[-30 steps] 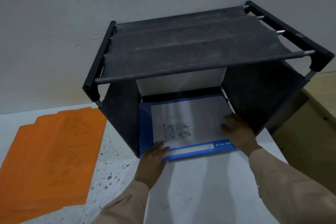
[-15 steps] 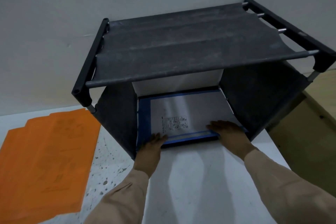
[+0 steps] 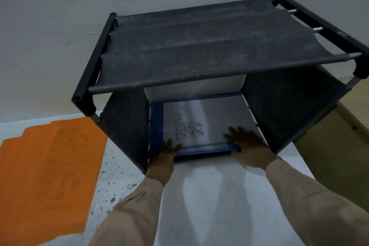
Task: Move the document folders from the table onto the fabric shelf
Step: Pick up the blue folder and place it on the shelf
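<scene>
— Two hands at the mouth of the shelf, is that right?

— Yes. The left hand (image 3: 164, 156) sits at lower centre, fingers spread flat on the near left corner of the blue folder (image 3: 201, 124). The right hand (image 3: 246, 146) lies flat on the near right corner, palm down, fingers extended. Neither is curled around anything; both press on top of the folder.

— Where is that folder?

— Inside the lower compartment of the fabric shelf (image 3: 199, 46), lying flat on its floor, at centre frame. Its near edge lines up with the front opening. A white printed sheet (image 3: 199, 122) shows through its clear cover.

— And the shelf?

— Dark grey cloth stretched on a black frame with metal rods, standing on the white table (image 3: 209, 205) against the pale wall (image 3: 60, 26). It fills the middle and upper right of the frame.

— Any other folders?

— A fanned pile of orange folders (image 3: 50, 175) lies flat on the table at lower left, just beside the shelf's left side panel, well apart from both hands.

— Anything else?

— Tan sleeves (image 3: 309, 205) cover both forearms, and a brown wooden surface (image 3: 339, 156) shows at the right edge, past the table. The tabletop near the orange pile is speckled with dark flecks.
</scene>
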Motion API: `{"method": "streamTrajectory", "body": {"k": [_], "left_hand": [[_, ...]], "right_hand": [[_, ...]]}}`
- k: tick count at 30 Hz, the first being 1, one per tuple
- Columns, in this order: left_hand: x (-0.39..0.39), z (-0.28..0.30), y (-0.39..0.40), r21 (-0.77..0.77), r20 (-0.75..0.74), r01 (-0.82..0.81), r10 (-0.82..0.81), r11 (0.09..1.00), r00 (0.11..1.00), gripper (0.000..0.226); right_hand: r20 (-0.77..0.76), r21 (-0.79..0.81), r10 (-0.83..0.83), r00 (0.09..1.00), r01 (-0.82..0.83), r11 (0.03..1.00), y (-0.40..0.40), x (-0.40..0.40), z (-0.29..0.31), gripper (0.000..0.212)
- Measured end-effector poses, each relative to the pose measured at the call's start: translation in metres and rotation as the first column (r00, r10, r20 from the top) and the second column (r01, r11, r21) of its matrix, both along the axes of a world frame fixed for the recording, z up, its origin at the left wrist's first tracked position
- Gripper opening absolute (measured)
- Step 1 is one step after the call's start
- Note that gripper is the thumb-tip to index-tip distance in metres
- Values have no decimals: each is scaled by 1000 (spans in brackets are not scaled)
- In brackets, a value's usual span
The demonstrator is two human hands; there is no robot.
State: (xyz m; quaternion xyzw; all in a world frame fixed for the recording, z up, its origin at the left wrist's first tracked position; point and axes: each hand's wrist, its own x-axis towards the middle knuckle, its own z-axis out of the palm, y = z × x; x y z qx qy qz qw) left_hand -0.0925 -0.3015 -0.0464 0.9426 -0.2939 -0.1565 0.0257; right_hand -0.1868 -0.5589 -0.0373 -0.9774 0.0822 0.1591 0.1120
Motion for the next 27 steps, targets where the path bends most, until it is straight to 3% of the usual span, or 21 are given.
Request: {"method": "streamTrajectory", "body": {"k": [3, 8, 14, 18, 21, 27], "left_hand": [[-2, -2, 2, 23, 14, 50, -51, 998, 999, 52], [-8, -5, 13, 45, 105, 122, -126, 991, 986, 54], [-8, -6, 21, 68, 211, 187, -198, 980, 957, 41], [-19, 9, 33, -109, 268, 246, -210, 963, 940, 36], [-38, 15, 55, -282, 241, 284, -219, 917, 946, 35], [-53, 12, 127, -240, 204, 179, -131, 954, 970, 34]], "right_hand": [[-32, -45, 4, 999, -6, 999, -2, -5, 0, 59], [-72, -74, -50, 996, 44, 996, 1, -13, -5, 76], [-28, -127, -86, 996, 82, 989, 12, -15, -3, 58], [252, -84, -68, 965, 92, 992, 42, -28, 7, 48], [339, -119, -1, 941, 44, 992, 74, -42, 11, 34], [395, -79, 98, 914, -73, 994, 141, -44, 5, 31]]}}
